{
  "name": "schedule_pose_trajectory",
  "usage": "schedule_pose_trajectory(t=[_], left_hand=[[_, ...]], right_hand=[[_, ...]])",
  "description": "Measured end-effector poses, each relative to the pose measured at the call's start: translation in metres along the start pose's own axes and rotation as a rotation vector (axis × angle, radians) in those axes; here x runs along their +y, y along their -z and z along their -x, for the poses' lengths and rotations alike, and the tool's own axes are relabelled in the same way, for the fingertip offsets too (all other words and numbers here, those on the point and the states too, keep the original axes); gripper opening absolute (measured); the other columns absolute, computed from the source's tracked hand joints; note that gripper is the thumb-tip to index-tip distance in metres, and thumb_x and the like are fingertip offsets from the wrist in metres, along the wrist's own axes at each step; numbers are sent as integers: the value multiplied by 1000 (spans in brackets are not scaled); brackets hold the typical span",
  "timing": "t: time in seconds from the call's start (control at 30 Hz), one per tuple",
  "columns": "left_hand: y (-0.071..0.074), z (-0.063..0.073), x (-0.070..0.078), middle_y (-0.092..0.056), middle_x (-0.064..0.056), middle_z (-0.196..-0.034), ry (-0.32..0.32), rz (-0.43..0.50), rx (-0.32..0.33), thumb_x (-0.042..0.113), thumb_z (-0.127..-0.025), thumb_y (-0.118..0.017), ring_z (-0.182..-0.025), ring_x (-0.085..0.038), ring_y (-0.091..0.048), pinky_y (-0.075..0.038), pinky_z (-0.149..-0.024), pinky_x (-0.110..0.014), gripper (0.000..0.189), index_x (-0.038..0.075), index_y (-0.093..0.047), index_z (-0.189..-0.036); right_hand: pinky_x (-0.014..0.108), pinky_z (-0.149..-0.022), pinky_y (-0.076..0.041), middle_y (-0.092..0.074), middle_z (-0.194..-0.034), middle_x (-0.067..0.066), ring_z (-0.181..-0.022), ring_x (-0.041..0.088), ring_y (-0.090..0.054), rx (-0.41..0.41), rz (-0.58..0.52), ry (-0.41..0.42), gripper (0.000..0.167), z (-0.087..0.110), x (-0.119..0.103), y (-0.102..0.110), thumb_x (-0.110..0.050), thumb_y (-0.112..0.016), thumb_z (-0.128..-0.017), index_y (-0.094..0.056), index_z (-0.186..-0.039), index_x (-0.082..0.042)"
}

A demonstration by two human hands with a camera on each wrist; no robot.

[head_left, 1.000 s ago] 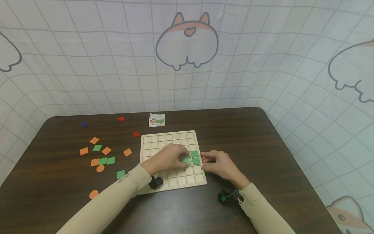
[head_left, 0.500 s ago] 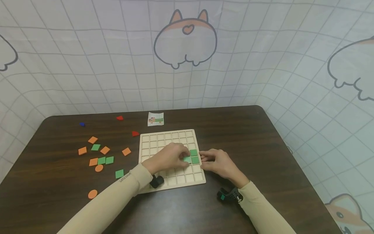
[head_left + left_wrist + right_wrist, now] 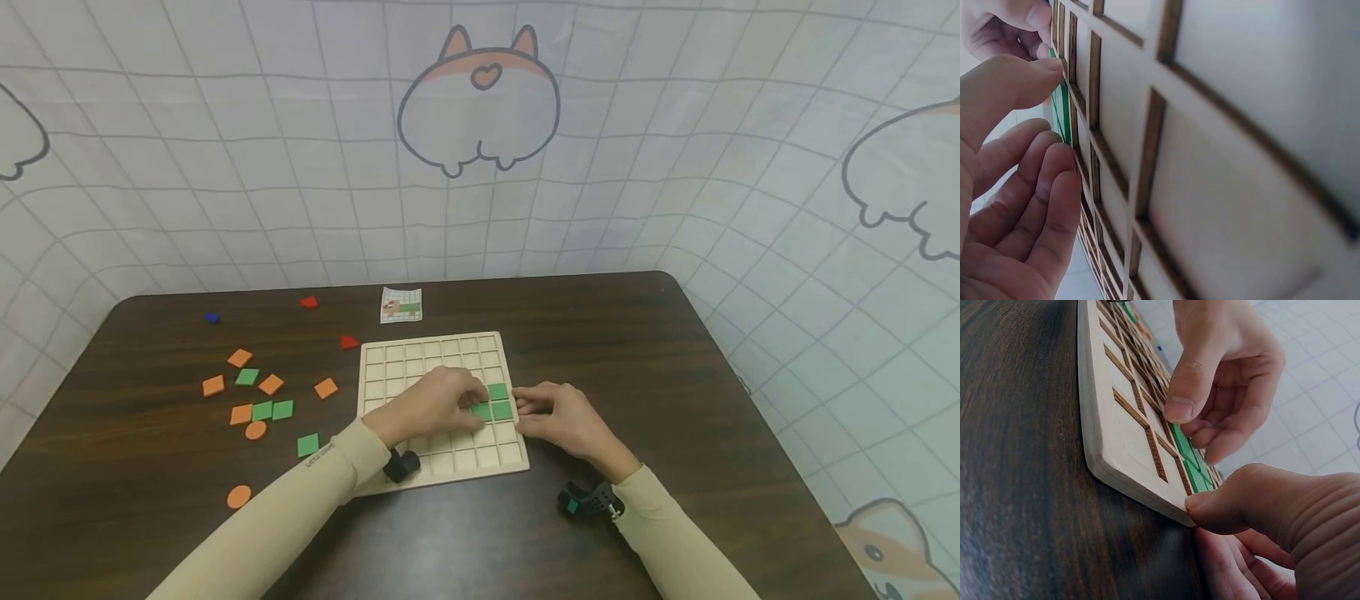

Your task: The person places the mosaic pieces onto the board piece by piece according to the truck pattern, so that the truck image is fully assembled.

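Note:
A pale wooden grid board [image 3: 465, 461] lies on the table under my left hand [image 3: 431, 404]. Green square tiles fill some cells near its right edge. My left thumb and curled fingers are at opposite sides of one green square tile [image 3: 480, 412], which lies level with the green tile [image 3: 502, 410] beside it. Another green tile [image 3: 498, 392] sits just above that one. In the left wrist view the tile edge shows between thumb and fingertips. My right hand [image 3: 562, 421] grips the board's right edge, thumb [image 3: 1207, 506] on the rim and fingers against its side.
To the left lie loose orange squares [image 3: 213, 385], green squares [image 3: 308, 445] and orange discs [image 3: 239, 497]. Two red pieces [image 3: 348, 342] and a blue piece [image 3: 213, 318] lie farther back. A small printed pattern card [image 3: 401, 306] lies behind the board.
The green tile between my left thumb and fingers has gone from a pale glint to the flat green of its neighbours. Both hands stay almost in place.

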State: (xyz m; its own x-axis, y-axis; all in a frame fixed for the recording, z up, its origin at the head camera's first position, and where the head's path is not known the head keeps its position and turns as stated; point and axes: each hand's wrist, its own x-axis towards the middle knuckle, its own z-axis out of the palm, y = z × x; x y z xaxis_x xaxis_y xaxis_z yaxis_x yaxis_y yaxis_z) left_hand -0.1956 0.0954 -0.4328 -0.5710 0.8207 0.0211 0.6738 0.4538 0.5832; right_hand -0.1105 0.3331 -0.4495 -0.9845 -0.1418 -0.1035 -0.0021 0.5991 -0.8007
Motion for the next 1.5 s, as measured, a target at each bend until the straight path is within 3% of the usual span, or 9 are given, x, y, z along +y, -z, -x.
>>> schedule_pose_trajectory(t=[0.17, 0.5, 0.67, 1.07, 1.27, 1.5], left_hand=[[6, 9, -3, -77, -4, -108, -3, -13, 18, 22, -88, -81, -95, -13, -68, -57, -86, -27, 32, 7, -77, -115], [28, 33, -12, -77, -5, -109, 55, -17, 71, 19, -90, -77, -98, -15, -69, -58, -90, -33, 30, 7, -76, -117], [44, 51, -23, -77, -9, -109, 70, -14, 97, 16, -91, -75, -96, -18, -70, -59, -88, -33, 27, 5, -76, -115], [82, 95, -42, -77, -10, -112, 180, -46, 122, 20, -91, -79, -97, -21, -71, -60, -88, -39, 33, 4, -75, -120], [88, 118, -55, -76, -8, -108, 195, -75, 105, 19, -91, -79, -92, -17, -69, -59, -84, -36, 27, 7, -77, -115], [86, 148, -66, -74, -5, -114, 250, -55, 51, 20, -89, -81, -96, -16, -69, -59, -85, -35, 32, 9, -76, -119]], right_hand=[[22, -80, -55, -72, -112, 6, -100, 13, -72, -6, 1, 2, 53, -2, -1, -3, -18, -80, -86, -67, -136, -5], [25, -80, -54, -73, -113, 6, -101, 14, -71, 5, 18, -23, 55, -1, 2, -4, -20, -79, -86, -66, -138, -7], [26, -83, -55, -72, -115, 3, -103, 14, -72, -2, 21, -30, 55, -1, 0, -6, -21, -78, -88, -65, -140, -8], [33, -89, -54, -73, -116, 3, -107, 17, -70, -8, 49, -39, 55, 0, 0, -5, -25, -78, -90, -64, -141, -10], [32, -88, -54, -73, -115, 3, -106, 17, -71, -10, 67, -25, 55, 1, -2, -4, -25, -77, -90, -64, -141, -9], [27, -86, -54, -73, -116, 4, -106, 17, -71, -13, 61, -21, 55, 0, -2, -4, -26, -78, -90, -65, -141, -9]])
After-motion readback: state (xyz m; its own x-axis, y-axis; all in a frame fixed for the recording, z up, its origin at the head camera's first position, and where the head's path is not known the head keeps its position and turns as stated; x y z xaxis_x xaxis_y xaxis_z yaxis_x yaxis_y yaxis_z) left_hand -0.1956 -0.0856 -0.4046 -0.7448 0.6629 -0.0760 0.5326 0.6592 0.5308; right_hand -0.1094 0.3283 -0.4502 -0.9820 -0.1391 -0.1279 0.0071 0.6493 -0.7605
